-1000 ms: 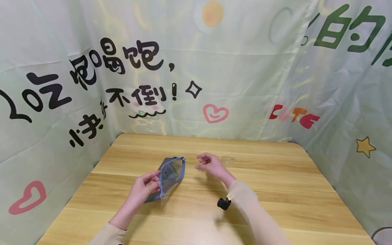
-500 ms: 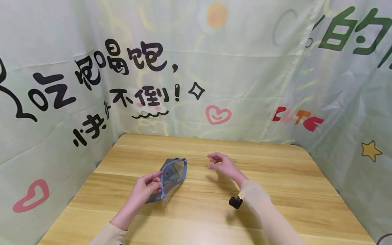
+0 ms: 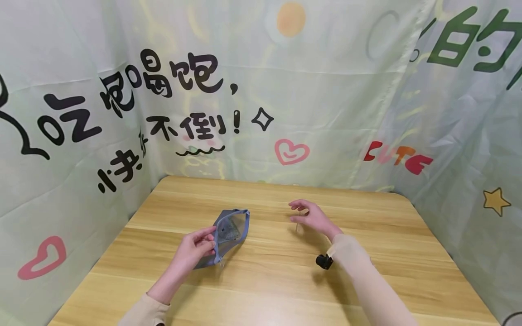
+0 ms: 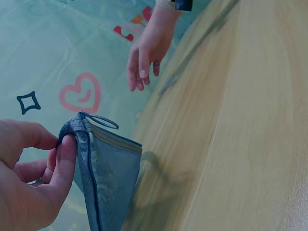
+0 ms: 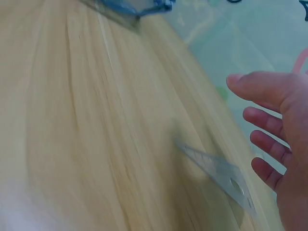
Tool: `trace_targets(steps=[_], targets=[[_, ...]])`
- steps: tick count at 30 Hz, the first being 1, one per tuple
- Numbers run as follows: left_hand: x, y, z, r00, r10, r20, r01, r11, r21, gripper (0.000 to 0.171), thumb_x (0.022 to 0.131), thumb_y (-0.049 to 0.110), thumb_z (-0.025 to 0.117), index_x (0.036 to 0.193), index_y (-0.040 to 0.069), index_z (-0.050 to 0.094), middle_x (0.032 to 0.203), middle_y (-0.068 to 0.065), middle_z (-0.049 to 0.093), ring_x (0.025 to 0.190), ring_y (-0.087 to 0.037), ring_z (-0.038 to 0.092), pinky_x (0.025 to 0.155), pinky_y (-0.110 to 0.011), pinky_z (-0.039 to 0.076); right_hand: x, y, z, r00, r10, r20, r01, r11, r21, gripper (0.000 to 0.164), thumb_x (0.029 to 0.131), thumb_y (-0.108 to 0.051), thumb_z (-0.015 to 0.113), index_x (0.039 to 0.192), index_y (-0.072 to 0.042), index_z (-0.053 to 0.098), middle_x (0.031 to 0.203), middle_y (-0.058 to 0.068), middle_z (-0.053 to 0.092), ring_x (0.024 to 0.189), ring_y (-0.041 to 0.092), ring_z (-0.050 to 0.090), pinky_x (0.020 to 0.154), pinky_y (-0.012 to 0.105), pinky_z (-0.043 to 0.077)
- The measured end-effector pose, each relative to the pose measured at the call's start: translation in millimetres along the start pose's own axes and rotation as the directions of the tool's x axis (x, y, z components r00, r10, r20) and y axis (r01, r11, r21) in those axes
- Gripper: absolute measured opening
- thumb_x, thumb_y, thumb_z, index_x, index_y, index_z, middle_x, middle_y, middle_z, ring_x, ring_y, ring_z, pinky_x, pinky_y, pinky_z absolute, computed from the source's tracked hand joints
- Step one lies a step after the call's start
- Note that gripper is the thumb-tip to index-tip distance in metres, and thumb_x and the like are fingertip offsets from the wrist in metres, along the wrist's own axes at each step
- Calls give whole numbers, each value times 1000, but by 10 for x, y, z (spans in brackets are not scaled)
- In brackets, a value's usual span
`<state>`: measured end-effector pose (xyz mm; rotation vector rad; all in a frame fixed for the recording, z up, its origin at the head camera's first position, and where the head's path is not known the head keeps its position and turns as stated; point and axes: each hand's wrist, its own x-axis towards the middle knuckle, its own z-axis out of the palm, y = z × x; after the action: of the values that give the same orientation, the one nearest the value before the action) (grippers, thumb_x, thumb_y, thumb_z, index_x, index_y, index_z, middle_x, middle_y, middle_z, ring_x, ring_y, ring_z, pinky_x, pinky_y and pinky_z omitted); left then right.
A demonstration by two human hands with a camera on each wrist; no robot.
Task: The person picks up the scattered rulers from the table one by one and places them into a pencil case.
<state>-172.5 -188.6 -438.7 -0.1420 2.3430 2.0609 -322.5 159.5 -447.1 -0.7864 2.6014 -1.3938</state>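
My left hand [image 3: 198, 246] pinches the rim of a blue zippered mesh pouch [image 3: 244, 233], whose mouth gapes toward the right. Something flat and greyish [image 3: 228, 230] shows inside, its kind unclear. In the left wrist view, thumb and fingers hold the pouch's zip edge [image 4: 89, 144], with a looped pull beside it. A clear set square [image 5: 209, 163] with an oval cutout lies on the wood in the right wrist view. My right hand [image 3: 313, 217] hovers over it, fingers loosely bent and apart, holding nothing. From the head view only a faint edge of the set square shows.
The wooden table [image 3: 269, 280] reaches to printed cloth hangings [image 3: 326, 104] at the back and both sides. A small black camera [image 3: 324, 261] sticks out from my right wrist, above the tabletop.
My right hand has moved to the right, away from the pouch, to over the set square. The left hand keeps its hold on the pouch. The head view has turned slightly.
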Motion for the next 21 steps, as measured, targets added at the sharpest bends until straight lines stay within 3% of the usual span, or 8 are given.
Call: trace_targets(steps=[3, 7, 21], targets=[[1, 0, -4, 1000, -2, -2, 2, 1000, 3, 50, 89, -4, 60, 138, -9, 50, 97, -6, 56, 77, -5, 59, 71, -19, 60, 18, 129, -47, 1000, -6, 5, 7, 1000, -23, 47, 87, -10, 73, 129, 2, 58, 124, 28, 60, 115, 45, 53, 91, 43, 51], [6, -1, -2, 1000, -4, -9, 4, 1000, 9, 49, 90, -5, 60, 137, -8, 51, 96, -5, 56, 77, -6, 59, 71, -19, 60, 72, 422, -75, 1000, 23, -12, -23, 999, -34, 49, 86, -16, 75, 131, -3, 58, 124, 19, 63, 117, 36, 54, 95, 45, 51], [11, -25, 13, 1000, -11, -5, 11, 1000, 5, 49, 89, -4, 60, 138, -8, 51, 97, -6, 56, 77, -5, 60, 71, -20, 60, 12, 664, -236, 994, 106, -37, -108, 993, -48, 59, 86, -19, 75, 137, -2, 53, 136, 21, 57, 128, 41, 50, 110, 57, 45]])
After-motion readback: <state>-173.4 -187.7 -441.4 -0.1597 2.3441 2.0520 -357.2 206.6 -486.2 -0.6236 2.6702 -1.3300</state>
